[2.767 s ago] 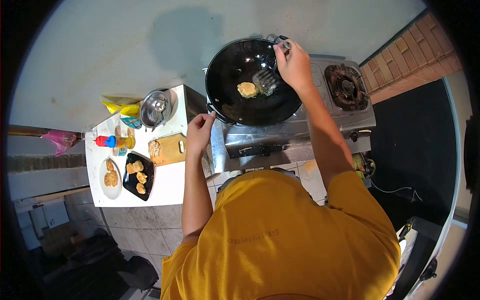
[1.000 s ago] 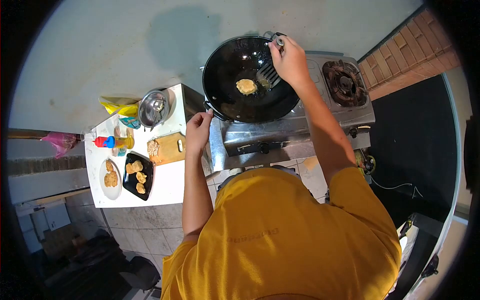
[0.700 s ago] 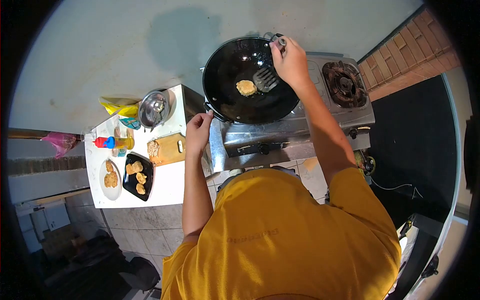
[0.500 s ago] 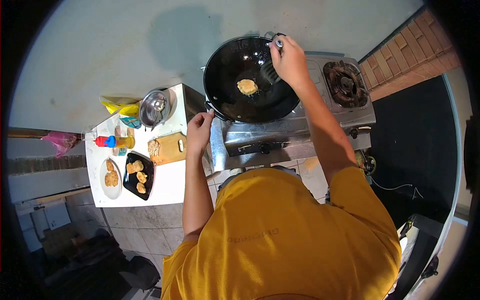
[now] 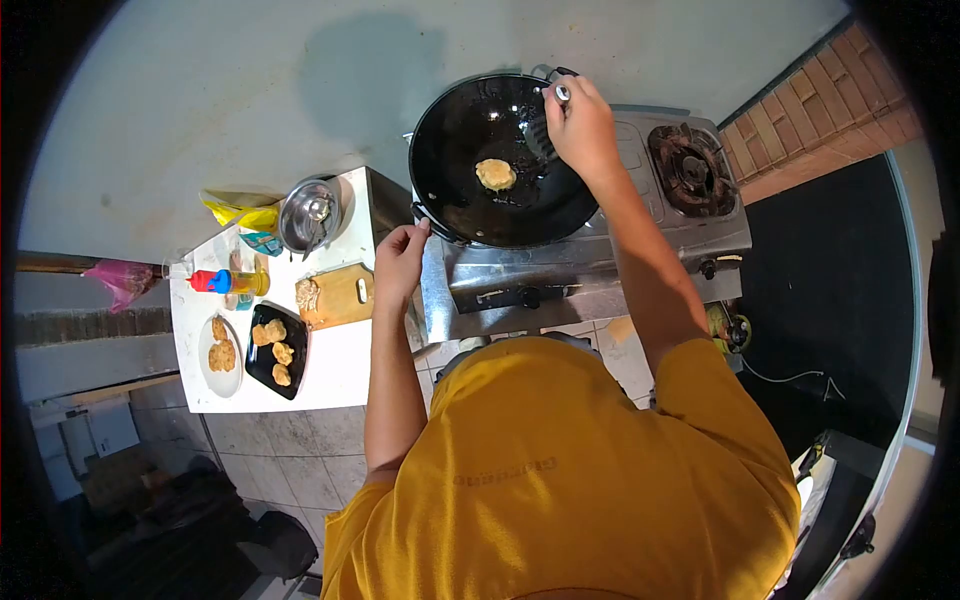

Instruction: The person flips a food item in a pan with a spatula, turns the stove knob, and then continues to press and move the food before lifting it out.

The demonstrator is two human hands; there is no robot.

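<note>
The right hand (image 5: 583,125) is closed tight around the handle of a metal spatula (image 5: 547,135). The flat end of the spatula sits inside the big black wok (image 5: 497,160), close to a round yellow patty (image 5: 495,174) that lies near the middle of the wok. The spatula and the patty look a little apart, not touching. The wok sits on the left burner of a silver gas stove (image 5: 590,265). The left hand (image 5: 400,262) is down by the near rim of the wok, with its fingers curled and its fingertips at the wok's side handle. I cannot tell if it is really gripping it. To the left is a white table (image 5: 340,370). On it are a black plate (image 5: 277,352) with more fried patties, a white plate (image 5: 221,357) with some too, a wooden board (image 5: 337,296), a metal bowl (image 5: 309,215) and a bottle (image 5: 232,283) with a red cap.
</note>
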